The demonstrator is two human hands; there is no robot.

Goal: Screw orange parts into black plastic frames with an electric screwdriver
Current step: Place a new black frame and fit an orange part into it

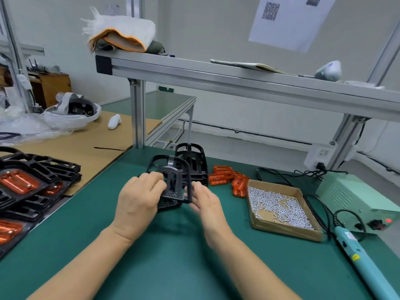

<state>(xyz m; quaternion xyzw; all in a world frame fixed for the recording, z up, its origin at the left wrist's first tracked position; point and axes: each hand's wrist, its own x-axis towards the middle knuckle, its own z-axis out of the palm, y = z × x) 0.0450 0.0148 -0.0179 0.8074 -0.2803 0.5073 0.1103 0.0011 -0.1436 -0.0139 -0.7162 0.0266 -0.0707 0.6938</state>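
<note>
My left hand (138,198) grips a black plastic frame (173,180) by its left side and holds it tilted above the green mat. My right hand (204,202) touches the frame's right edge with fairly straight fingers. Behind it stands a small stack of black frames (192,161). Loose orange parts (229,178) lie to the right of that stack. The light-blue electric screwdriver (363,260) lies on the mat at the right, untouched.
A cardboard tray of several small screws (279,206) sits right of my hands. A pale green power supply (359,200) stands at far right. Finished frames with orange parts (26,185) are piled at left. An aluminium shelf beam (238,81) crosses overhead.
</note>
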